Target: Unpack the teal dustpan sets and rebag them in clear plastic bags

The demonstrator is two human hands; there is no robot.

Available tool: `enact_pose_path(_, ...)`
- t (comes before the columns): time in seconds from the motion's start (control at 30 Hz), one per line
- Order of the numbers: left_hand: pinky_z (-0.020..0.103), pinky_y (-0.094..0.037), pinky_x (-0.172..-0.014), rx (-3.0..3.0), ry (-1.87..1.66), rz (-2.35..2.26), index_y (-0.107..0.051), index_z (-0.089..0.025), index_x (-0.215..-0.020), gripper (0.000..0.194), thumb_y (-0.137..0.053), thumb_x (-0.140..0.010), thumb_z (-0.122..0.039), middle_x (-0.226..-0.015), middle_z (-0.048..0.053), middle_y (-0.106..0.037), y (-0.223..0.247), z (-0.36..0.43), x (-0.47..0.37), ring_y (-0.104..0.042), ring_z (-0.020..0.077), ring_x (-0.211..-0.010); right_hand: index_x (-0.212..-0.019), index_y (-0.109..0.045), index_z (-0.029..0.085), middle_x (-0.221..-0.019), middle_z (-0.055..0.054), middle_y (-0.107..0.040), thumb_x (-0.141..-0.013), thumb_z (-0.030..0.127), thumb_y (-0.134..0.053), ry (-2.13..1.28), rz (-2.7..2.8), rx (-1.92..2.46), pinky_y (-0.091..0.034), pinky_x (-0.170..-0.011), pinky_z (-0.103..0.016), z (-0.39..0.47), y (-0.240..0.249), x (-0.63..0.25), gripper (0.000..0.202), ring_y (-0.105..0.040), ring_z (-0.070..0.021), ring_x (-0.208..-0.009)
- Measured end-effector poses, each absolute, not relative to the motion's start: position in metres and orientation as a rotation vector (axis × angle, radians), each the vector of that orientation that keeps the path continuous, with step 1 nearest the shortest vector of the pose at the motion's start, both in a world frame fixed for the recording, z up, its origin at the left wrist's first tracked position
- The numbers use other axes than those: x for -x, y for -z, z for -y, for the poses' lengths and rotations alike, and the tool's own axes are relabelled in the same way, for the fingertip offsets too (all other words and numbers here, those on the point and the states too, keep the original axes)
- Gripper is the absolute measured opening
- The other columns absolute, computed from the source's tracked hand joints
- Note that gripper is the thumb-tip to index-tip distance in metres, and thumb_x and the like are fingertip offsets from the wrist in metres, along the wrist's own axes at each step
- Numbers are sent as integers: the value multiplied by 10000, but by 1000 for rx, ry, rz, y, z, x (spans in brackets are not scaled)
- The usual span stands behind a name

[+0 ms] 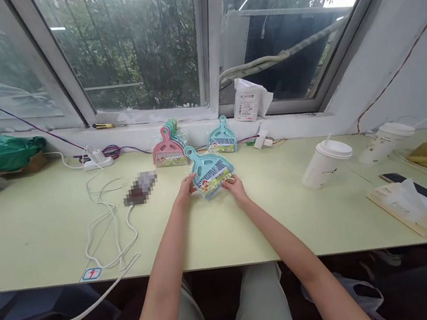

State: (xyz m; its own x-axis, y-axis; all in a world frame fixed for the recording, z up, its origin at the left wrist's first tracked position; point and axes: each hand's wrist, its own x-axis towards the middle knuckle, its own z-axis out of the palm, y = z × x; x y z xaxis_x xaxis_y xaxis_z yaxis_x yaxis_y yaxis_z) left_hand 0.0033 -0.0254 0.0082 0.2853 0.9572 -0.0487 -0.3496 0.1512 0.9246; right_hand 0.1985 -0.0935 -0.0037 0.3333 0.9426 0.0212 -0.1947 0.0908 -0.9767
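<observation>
left hand (187, 189) and right hand (235, 185) — both curled nearly closed — grip the wrapped teal dustpan (211, 172) between them; it looks slick, so a light pinch could let it slip. beyond the left hand, the dustpan stack (168, 149) could topple if bumped.

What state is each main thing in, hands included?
Held turquoise plastic dustpan set: wrapped, tilted
Left hand: holding its left edge
Right hand: holding its lower right
Pink plastic dustpan set: standing upright
Turquoise plastic dustpan set by wall: standing upright
Nearer white paper cup: lidded
Farther white paper cup: lidded
</observation>
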Motion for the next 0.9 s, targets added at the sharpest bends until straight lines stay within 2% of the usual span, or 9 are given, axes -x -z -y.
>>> enact_pose_path(0.1, 341, -516, -741, -1065, -1008, -775, -663, -153, -972, 560, -685, -651, -611, -885, 108, -693, -11, 28, -1, -659, 254, -896, -960, -550, 195, -843, -16, -695, -541, 374, -817, -986, 885, 1141, -538, -802, -323, 93, 3, -207, 529, -660, -159, -789)
enact_pose_path(0.23, 343, -503, -773, -1130, -1013, -768, -676, -156, -987, 596, -710, -615, -619, -871, 101, -690, -15, 31, 1, -650, 242, -906, -1004, -593, 191, -946, -48, -704, -548, 379, -821, -1046, 859, 1040, -548, -839, -345, 92, -1, -213, 544, -663, -183, -903)
enact_pose_path(0.33, 327, -498, -768, -1130, -1110, -785, -684, -155, -979, 581, -734, -601, -594, -879, 93, -690, -18, 32, 3, -647, 229, -896, -955, -630, 170, -901, -51, -716, -503, 360, -851, -1088, 843, 1018, -564, -823, -360, 91, -4, -215, 537, -675, -195, -864)
enact_pose_path(0.47, 310, -498, -735, -1050, -1266, -796, -681, -146, -969, 551, -724, -629, -578, -921, 99, -688, -22, 32, 8, -652, 220, -870, -938, -661, 162, -862, -43, -727, -508, 363, -858, -1124, 936, 1001, -578, -787, -364, 93, -10, -216, 514, -685, -193, -802)
enact_pose_path(0.53, 297, -501, -711, -998, -1325, -794, -673, -132, -939, 493, -714, -669, -542, -933, 109, -686, -24, 30, 12, -655, 211, -844, -946, -670, 161, -870, -51, -731, -509, 361, -860, -1161, 989, 1009, -582, -771, -366, 96, -14, -215, 517, -689, -202, -807)
enact_pose_path(0.63, 292, -512, -709, -833, -1448, -823, -650, -116, -928, 317, -675, -766, -387, -898, 105, -684, -31, 19, 28, -658, 186, -798, -952, -678, 155, -865, -59, -734, -516, 356, -858, -1205, 1020, 1026, -586, -759, -368, 99, -17, -214, 513, -691, -217, -819)
enact_pose_path(0.73, 278, -522, -756, -485, -1758, -902, -600, -104, -995, 191, -506, -893, -235, -867, 84, -668, -47, 0, 67, -653, 147, -811, -932, -676, 153, -868, -60, -732, -523, 340, -855, -1196, 965, 1015, -587, -767, -369, 99, -16, -220, 484, -691, -218, -815)
enact_pose_path(0.83, 282, -499, -869, -338, -1985, -982, -514, -88, -1149, 293, -328, -971, -226, -991, 119, -644, -66, -13, 127, -618, 150, -1012, -890, -667, 165, -917, -56, -727, -533, 311, -851, -1163, 850, 977, -582, -802, -349, 96, -12, -231, 427, -689, -204, -830)
enact_pose_path(0.9, 306, -432, -988, -370, -2123, -1150, -365, -97, -1307, 363, -359, -956, -187, -1211, 145, -564, -77, -10, 164, -528, 152, -1181, -869, -660, 176, -935, -51, -723, -545, 291, -843, -1149, 774, 960, -576, -828, -337, 94, -7, -238, 390, -688, -198, -850)
